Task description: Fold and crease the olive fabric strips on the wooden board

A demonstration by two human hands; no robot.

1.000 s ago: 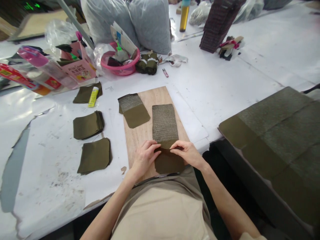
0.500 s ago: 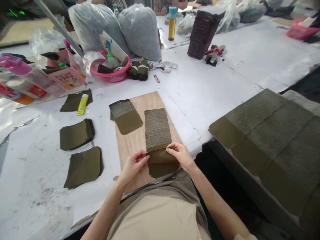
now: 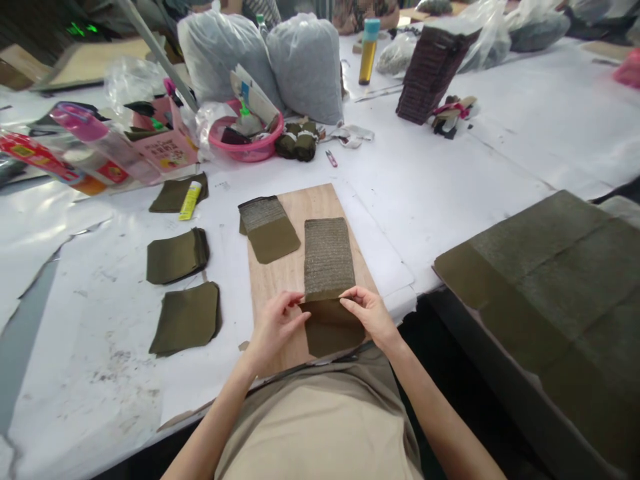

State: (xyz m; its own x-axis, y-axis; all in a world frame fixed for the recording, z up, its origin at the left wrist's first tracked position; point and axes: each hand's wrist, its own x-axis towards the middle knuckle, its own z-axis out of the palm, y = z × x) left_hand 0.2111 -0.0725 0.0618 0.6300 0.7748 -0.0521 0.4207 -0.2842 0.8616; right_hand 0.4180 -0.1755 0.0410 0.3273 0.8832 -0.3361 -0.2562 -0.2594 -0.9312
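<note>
An olive-green fabric piece [image 3: 334, 327] with a ribbed, grey-speckled upper part [image 3: 329, 257] lies on a wooden board [image 3: 265, 293] in front of me. At the seam between the two parts, my right hand [image 3: 373, 317] pinches the right edge between thumb and fingers. On the left edge, my left hand [image 3: 281, 323] has its thumb apart from its fingers, the fingertips at the seam and the thumb over the plain part. Another two-part olive piece [image 3: 273, 239] rests on the board's upper left, on top of a further piece.
Left of the board are stacks of olive pieces [image 3: 185, 319], [image 3: 176, 257], and a yellow tube [image 3: 190, 201] on a third stack. Farther back stand a pink basin [image 3: 250, 152], stuffed bags [image 3: 305, 70] and a dark stack [image 3: 435, 73]. Large olive sheets [image 3: 550, 267] lie at right.
My left thumb and fingers have parted from their pinch on the edge. The right hand still pinches the piece. The whole view has shifted, so things appear farther right.
</note>
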